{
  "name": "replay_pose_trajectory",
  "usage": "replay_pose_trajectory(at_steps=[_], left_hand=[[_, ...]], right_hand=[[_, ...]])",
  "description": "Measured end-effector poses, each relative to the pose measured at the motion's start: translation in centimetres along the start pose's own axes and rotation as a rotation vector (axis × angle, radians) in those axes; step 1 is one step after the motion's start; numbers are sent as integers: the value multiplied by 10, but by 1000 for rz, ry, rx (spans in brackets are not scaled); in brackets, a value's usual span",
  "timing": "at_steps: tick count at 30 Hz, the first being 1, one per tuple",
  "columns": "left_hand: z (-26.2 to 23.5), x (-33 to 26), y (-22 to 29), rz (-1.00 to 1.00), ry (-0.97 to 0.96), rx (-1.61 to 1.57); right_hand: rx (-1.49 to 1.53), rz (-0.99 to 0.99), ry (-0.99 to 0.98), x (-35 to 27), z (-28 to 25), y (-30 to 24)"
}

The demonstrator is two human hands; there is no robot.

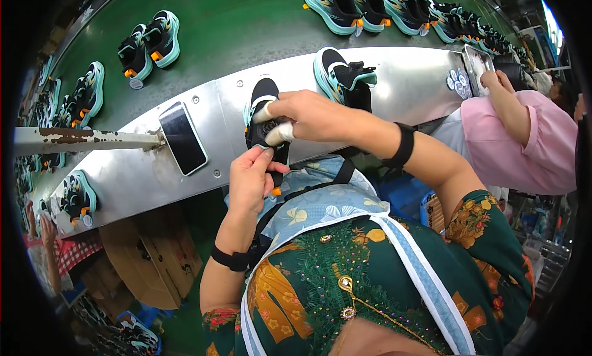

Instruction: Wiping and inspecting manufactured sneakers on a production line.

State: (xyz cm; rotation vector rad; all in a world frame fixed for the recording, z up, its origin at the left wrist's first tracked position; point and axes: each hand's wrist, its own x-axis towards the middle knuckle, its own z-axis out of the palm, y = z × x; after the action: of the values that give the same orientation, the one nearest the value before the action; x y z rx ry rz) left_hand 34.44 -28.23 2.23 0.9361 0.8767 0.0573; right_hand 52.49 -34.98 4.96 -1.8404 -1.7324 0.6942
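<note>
Shiny metal bench (407, 87) beside a green surface (234, 23). Phone (184, 138) on the left, maybe for safety. Left hand (250, 174) pointing up, finger and thumb pinching the side of the black shoe (266, 87), mid-bench, maybe for steadying. Right hand (308, 114) stretched across, wrist bent, taped fingers (281, 134) over its middle, grip hard to tell.

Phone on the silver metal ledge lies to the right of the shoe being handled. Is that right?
Not quite: the head view shows the phone to the left of the handled shoe. It does lie on the silver metal ledge.
</note>
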Motion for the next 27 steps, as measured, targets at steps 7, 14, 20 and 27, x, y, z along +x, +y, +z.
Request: replay_pose_trajectory(at_steps=[7,14,20,27], left_hand=[[6,0,-4,-4,12,-84],[7,0,-5,-8,13,-105],[5,2,-9,-19,6,-106],[10,4,-7,-14,-35,-106]], right_hand=[[-259,4,75,7,16,-3],[-236,15,-25,6,12,-3],[-55,-10,-45,6,3,5],[-161,40,63,6,10,4]])
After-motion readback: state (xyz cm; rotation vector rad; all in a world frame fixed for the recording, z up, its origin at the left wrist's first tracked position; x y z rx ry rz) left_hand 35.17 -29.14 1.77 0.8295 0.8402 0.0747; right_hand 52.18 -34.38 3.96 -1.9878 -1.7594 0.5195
